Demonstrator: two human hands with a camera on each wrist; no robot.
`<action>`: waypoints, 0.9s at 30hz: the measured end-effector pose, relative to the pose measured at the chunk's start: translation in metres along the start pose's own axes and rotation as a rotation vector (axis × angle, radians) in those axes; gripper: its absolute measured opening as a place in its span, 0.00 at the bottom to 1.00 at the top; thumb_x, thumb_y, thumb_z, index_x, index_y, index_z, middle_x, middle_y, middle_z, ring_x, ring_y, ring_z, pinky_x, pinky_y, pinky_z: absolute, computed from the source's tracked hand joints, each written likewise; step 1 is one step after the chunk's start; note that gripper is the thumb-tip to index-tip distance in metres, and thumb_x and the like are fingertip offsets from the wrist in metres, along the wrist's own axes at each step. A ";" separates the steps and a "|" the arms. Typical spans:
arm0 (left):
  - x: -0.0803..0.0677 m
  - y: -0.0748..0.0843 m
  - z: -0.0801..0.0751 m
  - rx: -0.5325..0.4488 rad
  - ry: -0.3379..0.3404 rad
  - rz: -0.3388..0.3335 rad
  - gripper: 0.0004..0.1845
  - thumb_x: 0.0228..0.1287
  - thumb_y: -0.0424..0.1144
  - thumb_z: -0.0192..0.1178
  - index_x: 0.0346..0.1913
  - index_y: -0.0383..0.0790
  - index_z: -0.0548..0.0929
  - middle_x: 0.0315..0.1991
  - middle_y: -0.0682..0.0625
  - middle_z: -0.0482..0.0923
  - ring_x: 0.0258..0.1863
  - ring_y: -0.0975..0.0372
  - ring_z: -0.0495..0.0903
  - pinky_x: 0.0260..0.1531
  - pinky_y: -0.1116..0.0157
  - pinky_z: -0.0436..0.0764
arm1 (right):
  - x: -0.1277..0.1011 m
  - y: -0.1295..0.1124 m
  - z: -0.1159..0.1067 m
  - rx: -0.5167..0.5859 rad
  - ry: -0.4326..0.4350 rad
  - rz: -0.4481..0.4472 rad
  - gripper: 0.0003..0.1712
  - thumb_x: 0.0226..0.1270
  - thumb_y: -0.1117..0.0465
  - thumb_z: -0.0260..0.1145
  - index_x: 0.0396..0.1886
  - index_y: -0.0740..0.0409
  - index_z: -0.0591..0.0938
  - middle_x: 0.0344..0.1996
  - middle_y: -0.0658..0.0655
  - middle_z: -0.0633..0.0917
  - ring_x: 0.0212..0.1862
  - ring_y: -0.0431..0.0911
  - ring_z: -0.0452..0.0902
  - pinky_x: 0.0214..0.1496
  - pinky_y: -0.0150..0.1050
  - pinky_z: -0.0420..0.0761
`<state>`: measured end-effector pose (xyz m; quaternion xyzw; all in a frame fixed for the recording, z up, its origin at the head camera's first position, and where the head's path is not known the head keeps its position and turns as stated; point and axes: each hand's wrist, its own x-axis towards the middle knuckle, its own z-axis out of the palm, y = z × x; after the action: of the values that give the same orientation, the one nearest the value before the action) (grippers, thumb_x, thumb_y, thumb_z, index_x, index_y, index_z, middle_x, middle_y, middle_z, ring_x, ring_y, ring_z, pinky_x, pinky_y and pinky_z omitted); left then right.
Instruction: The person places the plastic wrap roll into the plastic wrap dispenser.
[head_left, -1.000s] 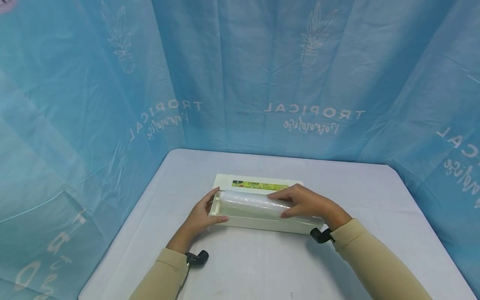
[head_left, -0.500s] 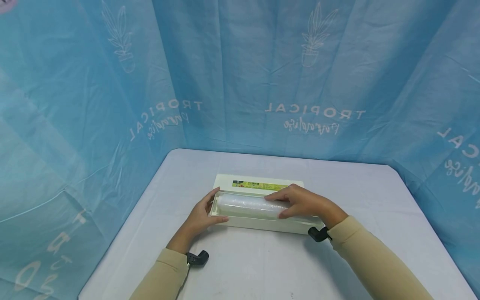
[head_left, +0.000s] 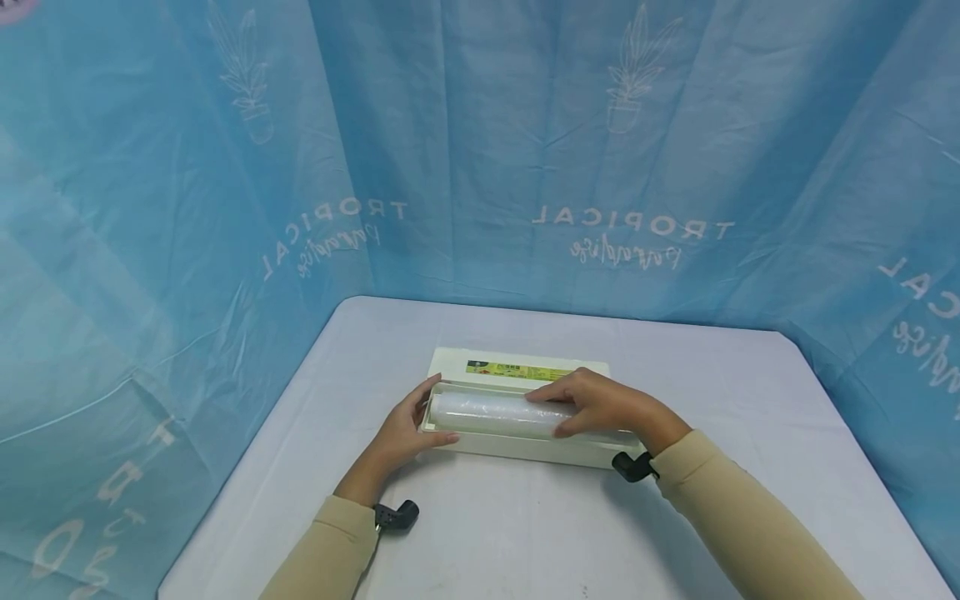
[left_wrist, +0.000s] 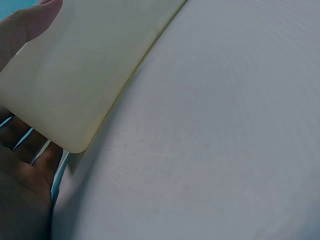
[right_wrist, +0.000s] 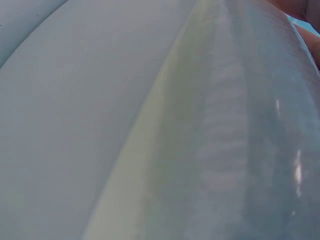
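A clear roll of plastic wrap lies lengthwise in a long cream box on the white table. My right hand grips the roll from above, right of its middle, fingers curled over it. My left hand holds the box's left end, thumb on the front wall, fingers behind the end. The box's open lid with a green and yellow label lies flat behind. In the left wrist view the box's cream corner fills the upper left. The right wrist view shows the roll close up.
Blue printed curtains wall in the table on three sides. Black wrist-camera mounts sit at both cuffs. Bare table surface lies in front of the box and to both sides of it.
The roll has come down from a tilt, right end raised over the box edge, and slid left into the box. My right hand moved left with it. The left hand stayed put.
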<state>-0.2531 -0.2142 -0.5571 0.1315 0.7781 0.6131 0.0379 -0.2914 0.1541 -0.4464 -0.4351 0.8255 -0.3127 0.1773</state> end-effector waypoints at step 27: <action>0.001 0.000 0.001 0.005 0.008 -0.019 0.61 0.50 0.40 0.86 0.84 0.47 0.59 0.78 0.46 0.64 0.75 0.50 0.66 0.69 0.53 0.72 | 0.010 0.007 0.005 0.024 -0.029 0.051 0.38 0.59 0.69 0.82 0.71 0.53 0.82 0.65 0.50 0.82 0.64 0.39 0.78 0.63 0.39 0.81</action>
<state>-0.2536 -0.2130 -0.5578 0.1216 0.7811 0.6111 0.0405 -0.2984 0.1473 -0.4549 -0.4162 0.8299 -0.3114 0.2025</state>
